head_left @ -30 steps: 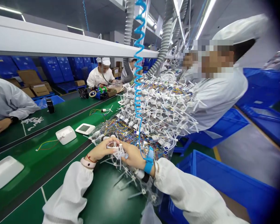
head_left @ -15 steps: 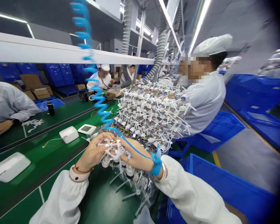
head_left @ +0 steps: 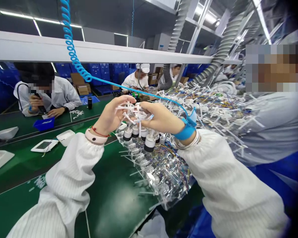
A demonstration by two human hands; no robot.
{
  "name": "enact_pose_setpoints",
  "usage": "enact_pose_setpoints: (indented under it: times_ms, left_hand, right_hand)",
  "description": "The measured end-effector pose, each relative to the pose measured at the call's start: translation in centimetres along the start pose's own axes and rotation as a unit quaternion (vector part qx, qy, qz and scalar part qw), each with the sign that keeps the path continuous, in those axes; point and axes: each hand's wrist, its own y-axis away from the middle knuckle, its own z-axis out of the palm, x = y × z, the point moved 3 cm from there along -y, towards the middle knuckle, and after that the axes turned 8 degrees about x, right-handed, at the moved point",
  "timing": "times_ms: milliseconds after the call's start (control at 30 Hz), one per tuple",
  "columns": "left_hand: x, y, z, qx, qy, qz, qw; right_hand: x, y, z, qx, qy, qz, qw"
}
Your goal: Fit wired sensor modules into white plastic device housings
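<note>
Both hands are raised over the near end of the bench, gripping a cluster of white pronged plastic parts (head_left: 138, 112) between them. Fingers of my left hand (head_left: 113, 114) curl round its left side. From the right, my right hand (head_left: 161, 115) closes on the same cluster, with its fingertips partly hidden behind it. White cylinders with black lower ends (head_left: 149, 142) hang beneath the parts. A blue wrist strap (head_left: 187, 130) with a coiled blue cord (head_left: 72, 49) is on my right wrist. Just below lies a plastic-wrapped layer of similar parts (head_left: 159, 178).
Stacked pronged parts and wires (head_left: 221, 109) fill the right side beside a co-worker's sleeve (head_left: 270, 122). White housings (head_left: 66, 137) and a framed display (head_left: 43, 145) lie on the green belt at left. Across it, another person sits behind a small blue bin (head_left: 44, 123).
My view has swung to the right and both hands have risen with the cluster, away from the wrapped layer. More of the hanging cylinders shows now.
</note>
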Motion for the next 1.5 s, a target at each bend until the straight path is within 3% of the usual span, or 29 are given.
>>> enact_pose_setpoints:
  times_ms: [200, 333, 400, 533, 600, 667, 767, 833, 867, 967, 1033, 1167, 1267, 1500]
  left_hand:
    - [3.5, 2.3, -0.8, 0.049, -0.017, 0.004, 0.999]
    - [5.8, 4.4, -1.9, 0.088, -0.022, 0.057, 0.994]
    - [5.2, 5.3, -2.9, 0.111, -0.035, 0.068, 0.991]
    - [2.0, 6.8, -5.6, 0.158, -0.078, -0.033, 0.984]
    - [2.0, 7.6, -6.6, 0.183, -0.088, -0.056, 0.978]
    - [3.7, 8.6, -6.9, 0.198, -0.095, -0.017, 0.975]
    - [7.3, 10.8, -6.7, 0.216, -0.117, 0.109, 0.963]
    - [8.3, 12.8, -6.8, 0.256, -0.133, 0.161, 0.944]
    - [8.0, 14.0, -7.1, 0.284, -0.142, 0.150, 0.936]
    - [5.8, 17.4, -8.2, 0.366, -0.154, 0.016, 0.918]
    - [5.2, 19.4, -8.4, 0.393, -0.148, -0.035, 0.907]
    - [8.4, 22.9, -7.0, 0.440, -0.145, 0.081, 0.883]
    - [10.4, 26.1, -6.1, 0.472, -0.157, 0.135, 0.857]
    - [11.1, 36.4, -8.1, 0.547, -0.139, 0.105, 0.819]
  right_hand:
    - [-3.4, -1.7, -0.1, 0.000, -0.017, -0.020, 1.000]
    - [-5.7, -3.0, 0.7, 0.025, -0.036, -0.041, 0.998]
    - [-5.7, -2.8, 2.5, 0.011, -0.047, -0.032, 0.998]
    - [-4.8, -1.7, 8.2, -0.078, -0.065, -0.017, 0.995]
    - [-5.1, -1.9, 9.8, -0.098, -0.068, -0.036, 0.992]
    - [-6.5, -3.0, 9.9, -0.085, -0.087, -0.068, 0.990]
    - [-9.4, -5.0, 8.9, -0.023, -0.152, -0.114, 0.982]
    - [-10.8, -5.2, 9.6, -0.002, -0.204, -0.141, 0.969]
    - [-11.4, -4.8, 10.6, -0.016, -0.228, -0.153, 0.961]
    - [-12.3, -2.9, 14.6, -0.133, -0.260, -0.172, 0.941]
    - [-13.1, -2.3, 16.2, -0.179, -0.264, -0.185, 0.930]
    - [-16.4, -4.0, 15.0, -0.152, -0.366, -0.263, 0.880]
    - [-19.7, -5.0, 14.6, -0.175, -0.428, -0.311, 0.831]
    - [-28.9, -3.3, 20.8, -0.271, -0.466, -0.373, 0.756]
